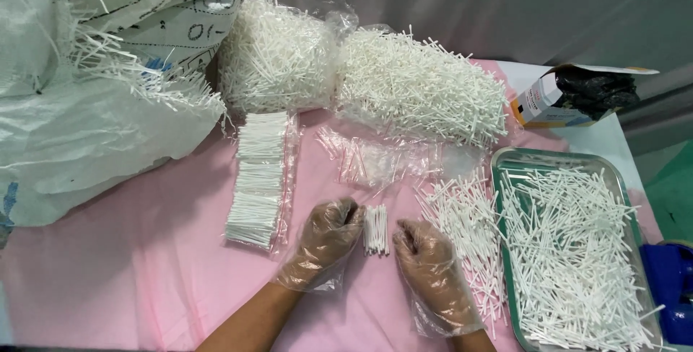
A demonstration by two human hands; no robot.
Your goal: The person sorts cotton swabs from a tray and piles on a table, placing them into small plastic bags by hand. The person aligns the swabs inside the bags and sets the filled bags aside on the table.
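The left hand (pixel 328 240) and right hand (pixel 427 269), both loosely curled in clear plastic gloves and holding nothing, flank a small bundle of white swab sticks (pixel 375 230) lying on the pink tablecloth (pixel 144 265). Bare cloth opens leftward; loose white sticks (pixel 465 226) and a metal tray (pixel 505 161) crowd the right.

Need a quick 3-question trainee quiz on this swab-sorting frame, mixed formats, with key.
1. True or false: the left hand and the right hand both wear clear plastic gloves.
2. Multiple choice: the small bundle of white sticks lies
A) inside the metal tray
B) on the pink cloth between the two hands
C) on top of the cardboard box
3. Fill in: the loose sticks at the right edge of the table lie in a metal ____.

Key: 1 true; 2 B; 3 tray.
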